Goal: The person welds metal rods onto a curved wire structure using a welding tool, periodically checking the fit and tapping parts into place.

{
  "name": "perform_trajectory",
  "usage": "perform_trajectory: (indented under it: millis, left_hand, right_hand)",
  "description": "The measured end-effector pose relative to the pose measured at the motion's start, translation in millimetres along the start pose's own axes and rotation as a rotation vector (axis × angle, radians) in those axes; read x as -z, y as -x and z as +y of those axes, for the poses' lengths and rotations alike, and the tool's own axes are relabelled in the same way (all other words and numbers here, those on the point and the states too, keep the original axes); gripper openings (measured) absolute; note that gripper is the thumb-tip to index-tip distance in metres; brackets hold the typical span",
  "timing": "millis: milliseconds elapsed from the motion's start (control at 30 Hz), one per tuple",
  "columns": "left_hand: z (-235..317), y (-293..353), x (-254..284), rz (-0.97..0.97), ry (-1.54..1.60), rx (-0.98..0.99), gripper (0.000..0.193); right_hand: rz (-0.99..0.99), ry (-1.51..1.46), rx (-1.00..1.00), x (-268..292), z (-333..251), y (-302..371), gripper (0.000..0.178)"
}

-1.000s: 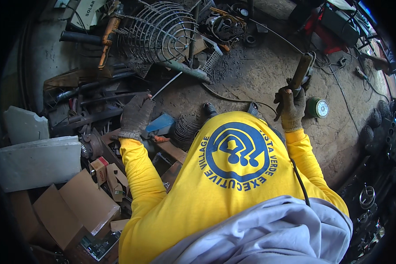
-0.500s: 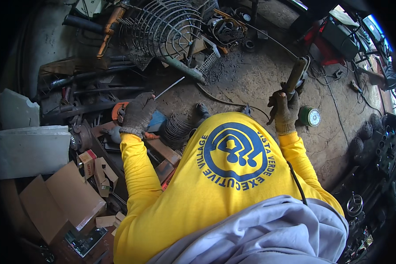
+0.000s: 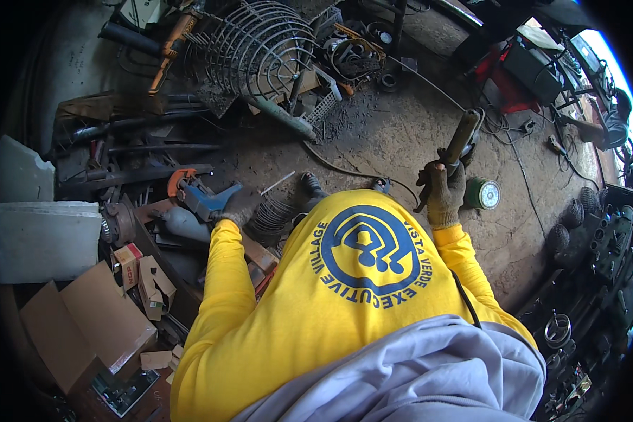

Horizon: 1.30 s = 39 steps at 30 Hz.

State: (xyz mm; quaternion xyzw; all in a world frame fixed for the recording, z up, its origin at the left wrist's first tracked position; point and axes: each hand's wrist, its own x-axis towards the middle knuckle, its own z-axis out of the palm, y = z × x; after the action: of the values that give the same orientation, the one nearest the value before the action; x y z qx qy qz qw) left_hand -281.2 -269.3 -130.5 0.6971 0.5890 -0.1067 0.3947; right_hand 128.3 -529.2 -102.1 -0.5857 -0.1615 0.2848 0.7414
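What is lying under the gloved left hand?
The left hand rests on a blue power tool with an orange disc guard. The tool's handle under the glove is covered.

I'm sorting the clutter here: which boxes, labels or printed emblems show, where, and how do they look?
Large cardboard box: lower left, brown, flaps open.
Small carton: just above it, red and white.
Round emblem: on the yellow shirt, blue ring and figure.
Round green roll: on the floor beside the right hand, pale printed face.

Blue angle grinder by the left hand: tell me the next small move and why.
Probably lift it free. The gloved left hand is on the blue angle grinder amid scrap metal, while the right hand already grips a welding holder.
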Motion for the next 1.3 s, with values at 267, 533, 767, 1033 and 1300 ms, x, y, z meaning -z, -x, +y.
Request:
perform_trajectory:
  millis: [267, 533, 767, 1033, 1300]
  left_hand:
    - [-90.7, 12.4, -54.0, -0.224, 0.277, 0.529, 0.029]
    - [-189.2, -31.6, -94.4, -0.308, -0.357, 0.130, 0.040]
    - [-132.6, -31.0, -99.9, -0.106, 0.035, 0.049, 0.042]
    - [-194.2, -6.7, -56.7, -0.045, -0.020, -0.033, 0.046]
    - [-186.6, 48.8, -129.8, -0.059, 0.094, 0.361, 0.029]
  right_hand:
    - [0.053, 0.069, -0.044, 5.5, -6.5, 1.9, 0.030]
    - [-0.014, 0.047, 0.039, -20.5, -10.8, -1.2, 0.041]
    - [-0.016, 0.097, 0.078, -37.8, -20.9, 3.4, 0.038]
    - [-0.008, 0.044, 0.073, -132.6, -36.6, 1.5, 0.034]
    - [-0.122, -0.007, -0.011, -71.8, -47.8, -23.4, 0.037]
